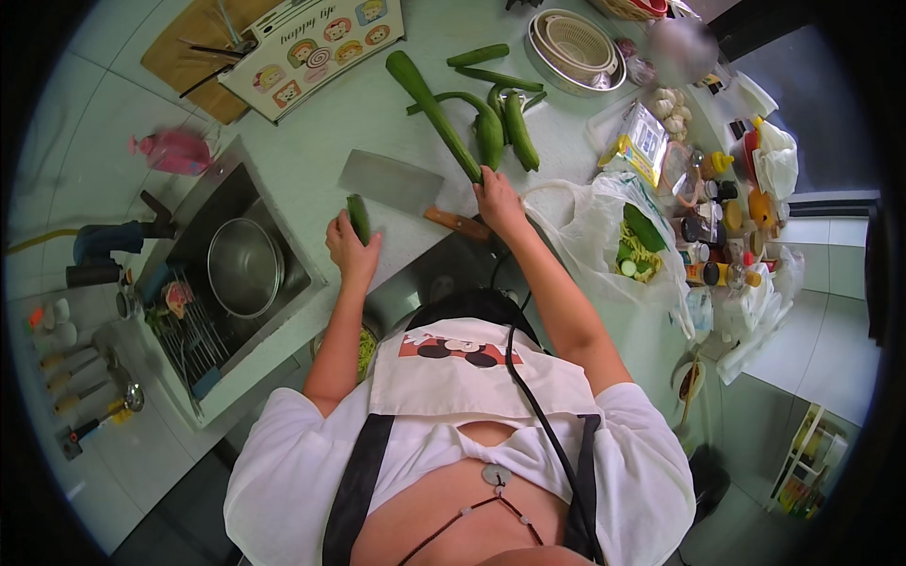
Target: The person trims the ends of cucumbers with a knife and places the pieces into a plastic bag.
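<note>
My left hand (351, 247) is closed around a short piece of cucumber (358, 219) at the counter's near edge. In my right hand (498, 200) is the lower end of a long green gourd (420, 90), which slants away to the upper left. Between my hands a cleaver (389, 179) lies flat, its wooden handle (457, 223) pointing right toward my right forearm. Beyond it lie a gourd with a thick rounded end (489, 140), a cucumber (519, 134) and more slim green vegetables (478, 56).
On the left a sink (316, 281) holds a steel basin (245, 268) and a rack (193, 325). At the right stands an open white plastic bag (566, 212) with vegetable peelings (642, 255). Bottles and jars (727, 217) crowd the right side; nested colanders (578, 47) sit at the back.
</note>
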### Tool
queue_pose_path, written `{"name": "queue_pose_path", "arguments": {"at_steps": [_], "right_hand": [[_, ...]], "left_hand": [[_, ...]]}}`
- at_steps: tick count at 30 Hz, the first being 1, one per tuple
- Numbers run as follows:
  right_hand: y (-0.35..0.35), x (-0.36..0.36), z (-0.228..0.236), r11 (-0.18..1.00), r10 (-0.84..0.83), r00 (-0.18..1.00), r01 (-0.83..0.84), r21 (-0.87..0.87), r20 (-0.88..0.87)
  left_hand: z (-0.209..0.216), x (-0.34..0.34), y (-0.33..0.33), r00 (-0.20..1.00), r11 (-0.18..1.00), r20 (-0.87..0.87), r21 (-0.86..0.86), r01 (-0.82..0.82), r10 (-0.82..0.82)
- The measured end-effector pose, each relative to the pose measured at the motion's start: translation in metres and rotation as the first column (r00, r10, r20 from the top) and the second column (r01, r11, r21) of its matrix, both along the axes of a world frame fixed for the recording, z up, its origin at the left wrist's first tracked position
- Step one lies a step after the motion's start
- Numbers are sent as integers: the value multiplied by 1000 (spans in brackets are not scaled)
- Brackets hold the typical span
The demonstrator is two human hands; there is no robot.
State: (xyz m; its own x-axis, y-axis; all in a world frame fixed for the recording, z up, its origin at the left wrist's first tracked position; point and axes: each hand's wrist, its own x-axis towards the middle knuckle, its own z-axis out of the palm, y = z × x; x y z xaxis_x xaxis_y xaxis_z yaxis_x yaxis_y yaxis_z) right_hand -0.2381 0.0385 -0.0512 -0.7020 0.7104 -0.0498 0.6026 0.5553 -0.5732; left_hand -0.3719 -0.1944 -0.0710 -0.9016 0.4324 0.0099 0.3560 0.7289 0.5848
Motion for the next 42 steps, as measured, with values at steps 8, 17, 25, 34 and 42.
{"name": "queue_pose_path", "arguments": {"at_steps": [8,17,25,34,42], "right_hand": [[16,18,-2,997,29,999,-27,-76,32],[26,24,-1,990,58,998,-58,-129,-7],[23,22,-21,993,38,994,-50,108,106],[14,26,49,380,-240,963,-25,-925,-124],[13,47,74,64,-262,919,-290,-955,-296]], "left_hand": [[-1,-1,9,999,999,-52,36,15,-13],[-7,-5,21,997,998,-68,51,34,-31],[6,-8,14,996,990,-87,143,-7,19],[27,-9,8,993,932,-101,363,-13,53],[28,-10,63,846,763,473,633,-133,-246]]}}
